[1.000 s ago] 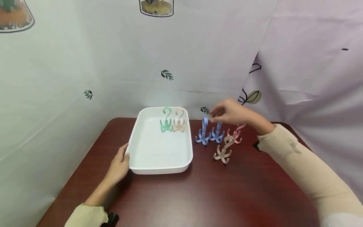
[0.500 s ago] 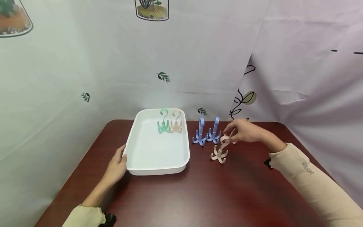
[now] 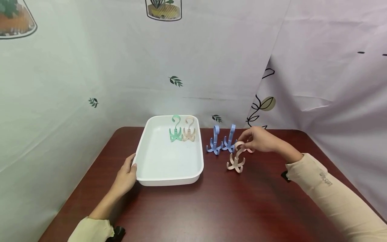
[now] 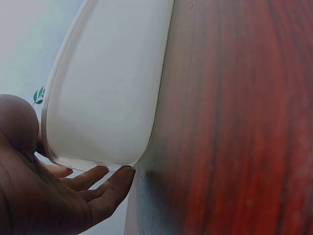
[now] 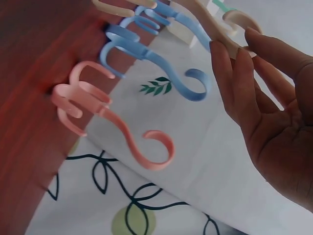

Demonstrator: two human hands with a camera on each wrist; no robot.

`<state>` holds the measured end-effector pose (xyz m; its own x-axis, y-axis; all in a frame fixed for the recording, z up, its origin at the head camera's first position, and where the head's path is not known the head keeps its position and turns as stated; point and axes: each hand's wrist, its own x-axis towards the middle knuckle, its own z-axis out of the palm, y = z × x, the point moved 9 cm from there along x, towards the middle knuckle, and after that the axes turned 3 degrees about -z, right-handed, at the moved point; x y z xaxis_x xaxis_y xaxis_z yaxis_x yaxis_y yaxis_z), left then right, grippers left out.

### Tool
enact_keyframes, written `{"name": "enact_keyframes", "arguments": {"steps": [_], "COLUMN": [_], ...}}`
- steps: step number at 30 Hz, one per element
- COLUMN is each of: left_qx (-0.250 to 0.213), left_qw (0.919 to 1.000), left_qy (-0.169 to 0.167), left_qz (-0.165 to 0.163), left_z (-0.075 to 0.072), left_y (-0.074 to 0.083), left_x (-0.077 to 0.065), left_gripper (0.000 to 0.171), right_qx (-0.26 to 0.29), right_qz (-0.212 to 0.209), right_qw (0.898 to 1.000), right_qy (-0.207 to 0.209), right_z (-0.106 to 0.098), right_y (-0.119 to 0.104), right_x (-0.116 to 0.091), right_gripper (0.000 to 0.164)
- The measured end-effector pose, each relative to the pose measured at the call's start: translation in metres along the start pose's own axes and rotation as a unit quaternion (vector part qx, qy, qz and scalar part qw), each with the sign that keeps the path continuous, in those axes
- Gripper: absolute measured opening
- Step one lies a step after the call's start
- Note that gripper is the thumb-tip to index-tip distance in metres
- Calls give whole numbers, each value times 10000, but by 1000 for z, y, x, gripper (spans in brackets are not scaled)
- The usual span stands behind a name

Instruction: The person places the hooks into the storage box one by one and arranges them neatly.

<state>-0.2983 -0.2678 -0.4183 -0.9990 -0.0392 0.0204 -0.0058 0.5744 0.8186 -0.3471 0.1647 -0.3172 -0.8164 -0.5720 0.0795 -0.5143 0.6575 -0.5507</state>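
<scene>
My right hand (image 3: 261, 139) pinches the curved top of a beige multi-prong hook hanger (image 3: 235, 164) between thumb and fingertips. In the right wrist view, the fingers meet on its beige stem (image 5: 215, 24). The prongs sit at or just over the table; I cannot tell if they touch it. My left hand (image 3: 125, 176) grips the left side of a white tray (image 3: 167, 163); in the left wrist view its fingers curl under the tray's corner (image 4: 98, 142). Inside the tray, at the far end, are a green hook hanger (image 3: 176, 133) and another beige one (image 3: 189, 133).
Two blue hook hangers (image 3: 215, 144) stand between the tray and my right hand. Behind that hand is a pink hook hanger (image 5: 88, 98), mostly hidden in the head view. A patterned white cloth (image 3: 145, 77) hangs behind the dark red table (image 3: 187, 215).
My right hand has come down from above the blue hangers and taken hold of the beige hanger, whose curved top now stands slightly higher. The left hand stays on the tray.
</scene>
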Motion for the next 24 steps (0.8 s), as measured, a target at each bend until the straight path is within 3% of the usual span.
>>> {"name": "enact_keyframes", "arguments": {"steps": [7, 17, 24], "left_qx": [-27, -55, 91], "left_qw": [10000, 10000, 9999], "left_qy": [-59, -24, -44], "left_qz": [-55, -11, -110], "left_z": [1, -1, 1], "left_y": [-2, 5, 1], "left_x": [0, 0, -4], "left_gripper": [53, 53, 53], "right_qx": [-179, -287, 167], "right_qz": [-174, -483, -294], "right_qw": [9991, 9968, 9982], "right_qy": [342, 576, 491], "right_z": [-20, -38, -34], "right_y": [-23, -65, -85], "right_x": [12, 47, 80], "right_gripper": [15, 15, 19]}}
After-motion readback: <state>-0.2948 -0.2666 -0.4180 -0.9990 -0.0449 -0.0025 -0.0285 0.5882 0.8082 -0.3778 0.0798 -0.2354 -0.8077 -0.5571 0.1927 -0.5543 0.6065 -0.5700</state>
